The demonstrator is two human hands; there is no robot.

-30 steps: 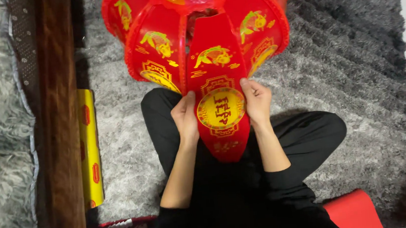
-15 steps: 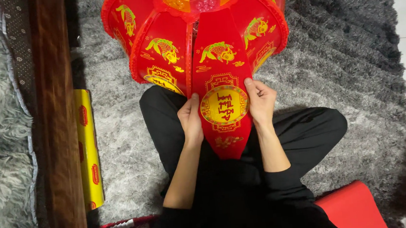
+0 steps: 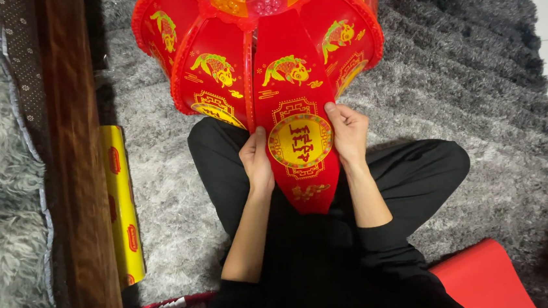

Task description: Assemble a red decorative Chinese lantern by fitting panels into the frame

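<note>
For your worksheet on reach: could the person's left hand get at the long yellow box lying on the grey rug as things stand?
Probably yes. The long yellow box lies on the shaggy grey rug on the person's left, with bare rug between. But the left hand now grips the red lantern panel and would have to let go first.

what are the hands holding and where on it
Both hands hold one red panel of the red lantern. The left hand grips its left edge and the right hand its right edge, beside the round gold medallion.
</note>
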